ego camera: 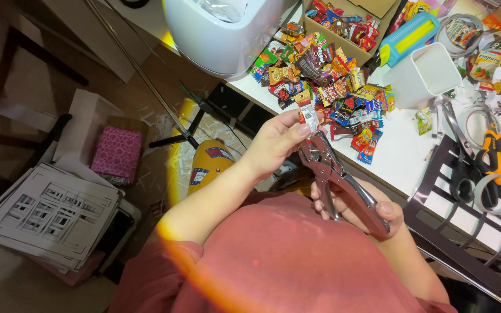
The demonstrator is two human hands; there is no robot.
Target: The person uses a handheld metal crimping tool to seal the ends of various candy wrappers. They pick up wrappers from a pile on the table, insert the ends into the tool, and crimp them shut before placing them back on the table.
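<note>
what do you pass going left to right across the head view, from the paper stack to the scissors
stack of printed sheets → pink patterned box → left hand → metal punch pliers → white square container → orange-handled scissors

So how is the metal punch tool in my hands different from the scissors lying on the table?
The punch pliers are bare silver metal; the scissors have orange and black handles. The pliers are held in the air, gripped by the right hand, with a wrapper strip at their tip, fed by the left hand; the scissors lie untouched. Both are two-handled tools.

Head camera looks steeply down, close above the table [404, 156].
</note>
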